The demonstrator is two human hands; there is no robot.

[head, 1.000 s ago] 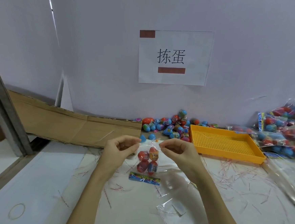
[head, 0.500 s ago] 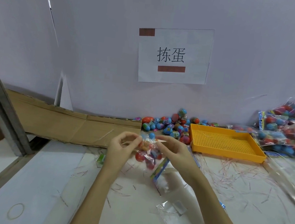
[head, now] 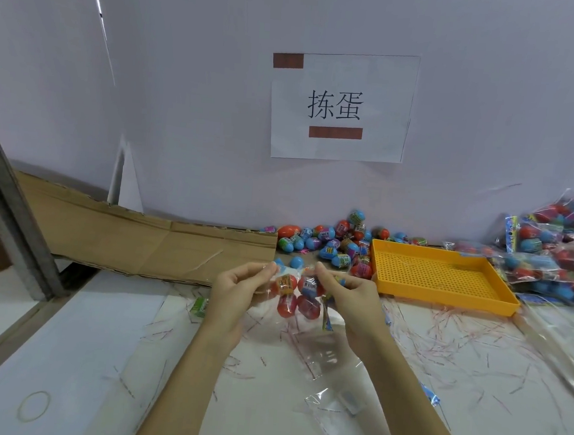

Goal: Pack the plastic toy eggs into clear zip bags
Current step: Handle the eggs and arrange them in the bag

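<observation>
A clear zip bag (head: 295, 295) with several red and blue toy eggs hangs above the white table between my hands. My left hand (head: 238, 290) pinches its top left corner. My right hand (head: 349, 297) pinches the top right edge, and a printed card strip (head: 326, 314) dangles below that hand. Loose eggs (head: 331, 243) lie heaped against the wall behind the bag. Empty clear bags (head: 349, 407) lie flat on the table under my right forearm.
An orange perforated tray (head: 444, 291) sits right of the egg heap. Filled bags (head: 557, 252) are piled at the far right. Flattened cardboard (head: 139, 240) lies at the left rear. A green wrapper (head: 200, 307) and thin red strips litter the table; a rubber band (head: 33, 406) lies near left.
The bag hung flat with the card strip at the bottom; it was then turned and bunched between my hands, the strip swinging to the right side. Both hands kept their hold and drew closer.
</observation>
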